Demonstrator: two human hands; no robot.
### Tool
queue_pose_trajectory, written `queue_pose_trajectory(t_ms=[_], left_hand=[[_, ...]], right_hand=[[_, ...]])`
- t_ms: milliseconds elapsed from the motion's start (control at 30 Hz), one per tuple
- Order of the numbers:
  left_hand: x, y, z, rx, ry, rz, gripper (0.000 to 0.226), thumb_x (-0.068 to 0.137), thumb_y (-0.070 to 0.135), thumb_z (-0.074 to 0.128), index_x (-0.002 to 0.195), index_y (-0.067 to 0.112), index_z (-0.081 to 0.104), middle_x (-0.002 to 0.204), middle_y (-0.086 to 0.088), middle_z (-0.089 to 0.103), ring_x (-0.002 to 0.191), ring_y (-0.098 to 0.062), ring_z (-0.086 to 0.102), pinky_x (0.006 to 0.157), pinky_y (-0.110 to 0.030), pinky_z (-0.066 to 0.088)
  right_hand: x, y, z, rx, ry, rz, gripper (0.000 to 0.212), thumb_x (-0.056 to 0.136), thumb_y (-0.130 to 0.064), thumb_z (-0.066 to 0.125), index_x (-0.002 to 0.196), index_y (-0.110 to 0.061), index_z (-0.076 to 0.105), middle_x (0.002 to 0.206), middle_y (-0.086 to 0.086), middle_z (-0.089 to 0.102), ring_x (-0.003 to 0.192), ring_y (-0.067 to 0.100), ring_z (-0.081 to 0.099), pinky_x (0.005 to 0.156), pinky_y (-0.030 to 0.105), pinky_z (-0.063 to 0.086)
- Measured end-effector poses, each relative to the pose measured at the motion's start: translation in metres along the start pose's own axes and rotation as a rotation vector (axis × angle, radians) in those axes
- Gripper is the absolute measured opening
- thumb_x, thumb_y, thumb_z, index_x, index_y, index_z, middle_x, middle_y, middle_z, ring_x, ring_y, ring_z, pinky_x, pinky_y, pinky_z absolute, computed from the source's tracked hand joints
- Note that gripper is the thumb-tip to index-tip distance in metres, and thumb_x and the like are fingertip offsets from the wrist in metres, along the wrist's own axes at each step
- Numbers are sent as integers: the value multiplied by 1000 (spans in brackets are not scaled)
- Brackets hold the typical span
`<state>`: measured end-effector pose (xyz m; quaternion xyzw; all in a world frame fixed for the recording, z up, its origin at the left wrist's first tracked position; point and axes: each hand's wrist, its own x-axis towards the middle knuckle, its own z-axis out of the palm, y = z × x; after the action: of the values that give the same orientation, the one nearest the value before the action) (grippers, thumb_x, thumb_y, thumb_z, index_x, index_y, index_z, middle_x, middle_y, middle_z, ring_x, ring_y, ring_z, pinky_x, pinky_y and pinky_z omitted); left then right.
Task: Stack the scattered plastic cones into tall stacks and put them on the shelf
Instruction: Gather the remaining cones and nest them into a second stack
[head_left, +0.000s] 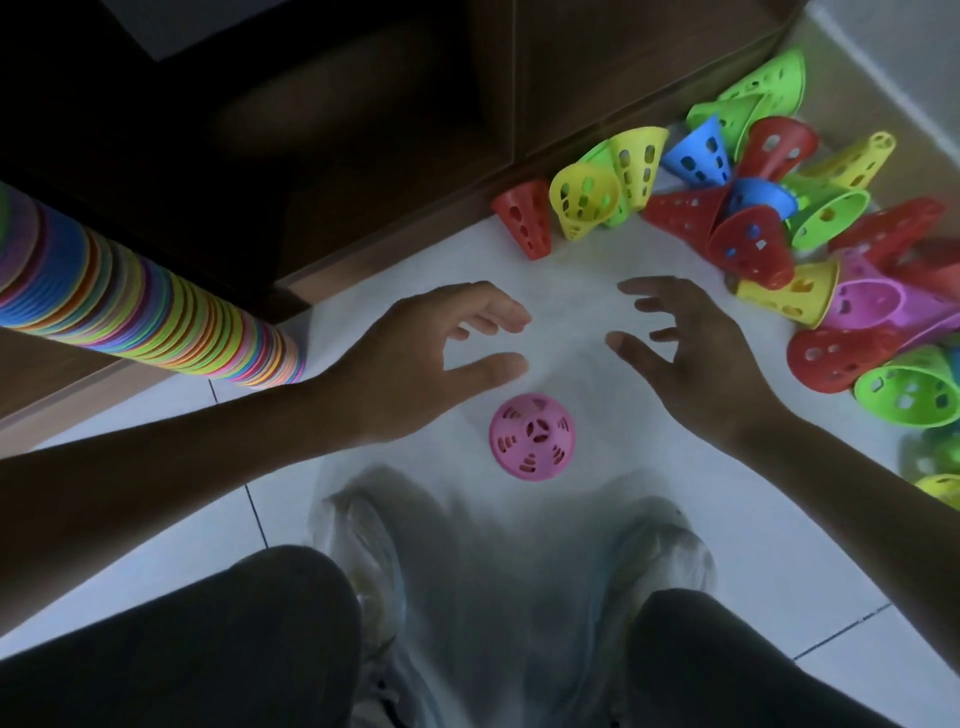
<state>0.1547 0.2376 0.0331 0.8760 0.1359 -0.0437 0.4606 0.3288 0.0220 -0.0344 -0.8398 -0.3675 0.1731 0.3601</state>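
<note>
Knees (223, 639) low in view, and just beyond stands one pink cone (532, 435) on the floor (571, 291). Left hand (441, 358) and right hand (685, 348) hover above it, fingers spread, holding nothing (loose cones (753, 208) heaped right, tall stack (156, 306) left).

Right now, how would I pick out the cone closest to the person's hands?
Start from the white tiled floor in front of the dark wooden shelf. Look just below the gap between the left hand and right hand, above the shoes. The pink cone stands alone there, upright on its wide rim, apart from the jumbled pile of cones.
</note>
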Motion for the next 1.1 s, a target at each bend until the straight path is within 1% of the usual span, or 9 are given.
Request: queue_pose_trajectory(t_ms=[200,367,500,600,667,767,900,1000,1100], left_hand=[[50,-27,-18,25,70,-31,29,95,35,67,123,27,63,123,18,63,116,-1,58,98,-29,52],[94,-51,-23,150,86,-26,37,93,30,71,128,25,61,136,8,52,113,-6,57,92,-29,53],[123,-66,-24,217,49,-26,49,91,23,74,137,20,57,151,2,37,111,-6,52,84,-1,41],[137,-71,-23,271,5,-17,54,91,21,74,141,17,54,154,1,35,112,-6,51,80,4,39],[143,-74,-21,289,-25,-12,55,91,23,73,142,18,53,155,2,34,114,-8,53,78,2,40],[147,-77,-19,271,-67,10,54,91,23,74,140,19,53,152,1,37,112,-12,58,78,-3,43],[151,-83,-16,233,-69,21,44,90,23,75,131,20,58,133,0,49,104,-15,63,76,-4,48],[147,-85,-11,206,-34,-1,32,91,24,74,120,18,62,122,2,53,99,-15,65,79,-21,56],[140,-84,-7,103,15,-80,26,92,26,72,113,13,63,116,1,58,95,-17,65,81,-35,56]], right_hand=[[49,14,0,-143,-15,-54,56,93,-38,65,143,-19,45,141,7,49,127,23,49,97,48,52],[94,26,0,-211,-73,-56,67,92,-44,64,150,-27,34,148,8,41,135,25,40,105,47,45],[121,39,1,-226,-198,-34,73,87,-63,57,150,-43,26,154,9,32,145,30,29,113,55,36],[129,42,4,-218,-278,0,83,77,-84,47,149,-47,23,155,7,28,146,30,26,114,53,35],[131,43,6,-215,-306,13,90,72,-91,41,148,-48,23,157,5,25,147,30,24,114,54,33],[137,44,11,-239,-328,24,89,72,-86,47,148,-48,22,159,6,20,148,32,21,114,52,33],[146,42,14,-240,-311,34,87,75,-79,58,148,-46,24,154,10,28,143,34,29,110,50,38],[152,42,17,-309,-289,38,84,79,-68,66,148,-43,26,148,13,34,137,33,34,105,43,39],[155,45,23,-335,-234,29,77,81,-59,71,144,-38,33,143,13,39,133,34,36,100,39,38]])
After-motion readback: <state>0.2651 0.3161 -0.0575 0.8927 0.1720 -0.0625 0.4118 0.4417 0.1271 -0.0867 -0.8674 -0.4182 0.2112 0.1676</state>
